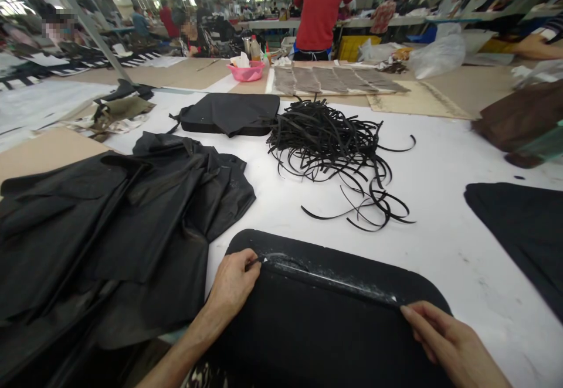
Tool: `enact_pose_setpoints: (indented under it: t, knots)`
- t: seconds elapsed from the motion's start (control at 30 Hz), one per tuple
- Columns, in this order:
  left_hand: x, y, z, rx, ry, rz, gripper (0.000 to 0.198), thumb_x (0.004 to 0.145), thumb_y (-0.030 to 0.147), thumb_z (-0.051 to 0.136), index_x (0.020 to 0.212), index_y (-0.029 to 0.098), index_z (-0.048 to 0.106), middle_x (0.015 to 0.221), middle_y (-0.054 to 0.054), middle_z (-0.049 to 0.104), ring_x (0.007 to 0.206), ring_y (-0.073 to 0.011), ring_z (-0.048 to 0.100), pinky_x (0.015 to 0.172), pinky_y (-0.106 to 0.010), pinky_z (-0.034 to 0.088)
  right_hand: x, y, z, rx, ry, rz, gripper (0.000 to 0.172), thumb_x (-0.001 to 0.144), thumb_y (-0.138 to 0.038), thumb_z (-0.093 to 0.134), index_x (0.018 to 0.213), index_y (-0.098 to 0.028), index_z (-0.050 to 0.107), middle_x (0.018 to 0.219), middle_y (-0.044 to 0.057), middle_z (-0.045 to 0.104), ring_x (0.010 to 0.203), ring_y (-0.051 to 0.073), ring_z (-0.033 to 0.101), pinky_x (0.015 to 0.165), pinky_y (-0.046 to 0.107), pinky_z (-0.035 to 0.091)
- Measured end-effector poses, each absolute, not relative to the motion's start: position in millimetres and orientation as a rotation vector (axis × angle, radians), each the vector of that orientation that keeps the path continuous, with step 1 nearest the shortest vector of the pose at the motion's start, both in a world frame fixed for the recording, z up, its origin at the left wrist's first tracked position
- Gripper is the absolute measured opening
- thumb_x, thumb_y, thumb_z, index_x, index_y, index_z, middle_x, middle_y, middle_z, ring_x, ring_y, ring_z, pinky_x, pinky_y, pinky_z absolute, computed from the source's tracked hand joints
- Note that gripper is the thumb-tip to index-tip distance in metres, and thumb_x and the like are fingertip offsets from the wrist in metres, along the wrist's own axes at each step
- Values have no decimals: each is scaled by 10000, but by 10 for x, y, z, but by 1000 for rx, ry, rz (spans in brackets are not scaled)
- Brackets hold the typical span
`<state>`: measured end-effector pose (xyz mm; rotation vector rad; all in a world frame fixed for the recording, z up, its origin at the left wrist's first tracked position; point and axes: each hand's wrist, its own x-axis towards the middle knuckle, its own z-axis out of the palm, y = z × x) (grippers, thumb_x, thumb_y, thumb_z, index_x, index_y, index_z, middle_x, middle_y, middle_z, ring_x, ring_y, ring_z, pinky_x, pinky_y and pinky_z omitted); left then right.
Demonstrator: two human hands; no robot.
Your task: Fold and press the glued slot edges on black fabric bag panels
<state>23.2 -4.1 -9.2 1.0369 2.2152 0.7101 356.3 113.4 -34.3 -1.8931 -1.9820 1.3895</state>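
Note:
A black rounded fabric panel [316, 323] lies on the white table right in front of me. A thin black strip [329, 279] runs across its top, with whitish glue marks along it. My left hand [233, 285] pinches the strip's left end, fingers closed. At the other end, my right hand [448, 344] has its fingertips closed on the strip. A tangled heap of black strips [329, 136] lies beyond the panel in the middle of the table.
A pile of black fabric pieces [109, 224] fills the left. A folded black piece [231, 113] and a pink bowl [246, 71] sit farther back. More dark fabric [523, 230] lies at right. A person in a red shirt [323, 10] stands at the far side.

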Motion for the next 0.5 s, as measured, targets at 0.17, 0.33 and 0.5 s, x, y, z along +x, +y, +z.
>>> enact_pose_setpoints:
  t: [0.17,0.33,0.5]
  knots:
    - [227,-31,-141,1068,2232,662,181,742,239,473,568,192,486,516,42,440,540,-129,426,531,-262,239,3539,1119,-303,-1883,-1991,1356,396,741,-602,434,689,-226,548,570,-4,490,525,166,473,499,270,385]
    - [206,-37,-177,1082,2226,651,186,747,265,475,577,192,490,513,44,439,532,-129,430,519,-258,238,3517,1112,-307,-1934,-1976,1302,358,753,-570,438,686,-231,532,541,-20,474,496,157,467,480,261,367]
    - [189,-42,-208,1073,2197,653,181,743,288,472,590,194,495,508,47,429,528,-130,424,509,-251,240,3490,1118,-307,-1941,-1953,1294,354,769,-561,439,695,-225,521,539,-30,470,484,146,463,479,260,352]
